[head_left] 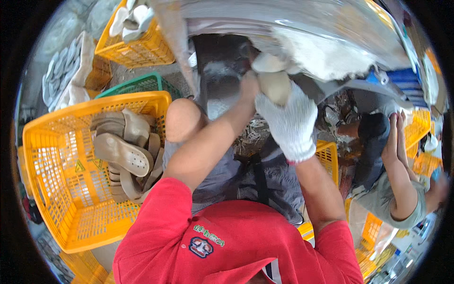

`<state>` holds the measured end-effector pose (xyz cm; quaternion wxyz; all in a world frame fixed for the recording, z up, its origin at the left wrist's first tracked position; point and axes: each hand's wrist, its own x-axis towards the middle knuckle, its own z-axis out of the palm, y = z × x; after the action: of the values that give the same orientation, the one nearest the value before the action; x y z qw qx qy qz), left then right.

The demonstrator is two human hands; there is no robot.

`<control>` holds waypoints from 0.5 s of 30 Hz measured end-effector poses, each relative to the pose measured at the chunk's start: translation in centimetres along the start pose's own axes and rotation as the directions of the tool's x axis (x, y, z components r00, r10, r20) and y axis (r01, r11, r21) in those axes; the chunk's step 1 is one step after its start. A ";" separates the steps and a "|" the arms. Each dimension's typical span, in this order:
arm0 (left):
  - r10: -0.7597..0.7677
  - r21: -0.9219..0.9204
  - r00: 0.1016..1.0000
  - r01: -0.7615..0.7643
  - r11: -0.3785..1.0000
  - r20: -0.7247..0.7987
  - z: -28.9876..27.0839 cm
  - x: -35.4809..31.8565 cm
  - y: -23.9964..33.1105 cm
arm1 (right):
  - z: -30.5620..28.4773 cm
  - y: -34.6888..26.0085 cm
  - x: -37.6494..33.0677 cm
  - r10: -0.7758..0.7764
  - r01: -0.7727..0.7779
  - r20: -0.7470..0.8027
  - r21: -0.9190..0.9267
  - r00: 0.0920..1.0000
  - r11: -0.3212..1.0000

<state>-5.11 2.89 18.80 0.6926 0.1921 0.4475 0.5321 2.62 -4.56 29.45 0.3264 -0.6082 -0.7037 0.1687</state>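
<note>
My right hand, in a white knit glove, is closed around a beige foam shoe. The shoe is held up against a pale, rounded part below the edge of a grey machine housing. My bare left hand is close beside the shoe, at the dark opening under the housing. Motion blurs its fingers, and I cannot make out what they touch. To my left, a yellow plastic crate holds a pile of beige clogs with holes in their uppers.
Beyond it are a green crate, a yellow crate with white shoes and a lined container of grey shoe pieces. Scraps litter the floor between my legs. Another person works at the right near more yellow crates.
</note>
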 end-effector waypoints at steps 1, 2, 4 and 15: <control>0.060 -0.081 0.997 -0.055 0.995 0.052 0.1 0.0 -0.3 | -0.1 0.3 1.1 0.010 -0.003 0.105 -0.064 0.994 0.998; 0.111 -0.171 0.991 -0.096 0.981 0.081 0.0 -0.1 -0.8 | -0.1 0.6 1.8 -0.013 0.031 0.171 -0.108 0.985 0.994; 0.173 -0.358 0.983 -0.141 0.923 0.058 -0.7 -0.8 -2.4 | 0.6 1.6 1.9 -0.161 0.137 0.195 0.131 0.967 0.982; -0.139 0.373 0.989 0.146 0.916 -0.045 -2.4 -2.6 0.1 | -5.8 4.5 -3.6 0.088 -0.205 0.635 0.113 0.767 0.972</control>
<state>-7.22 0.05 18.70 0.6760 0.2832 0.5600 0.3864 9.98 -8.05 29.92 0.1123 -0.5395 -0.7045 0.4472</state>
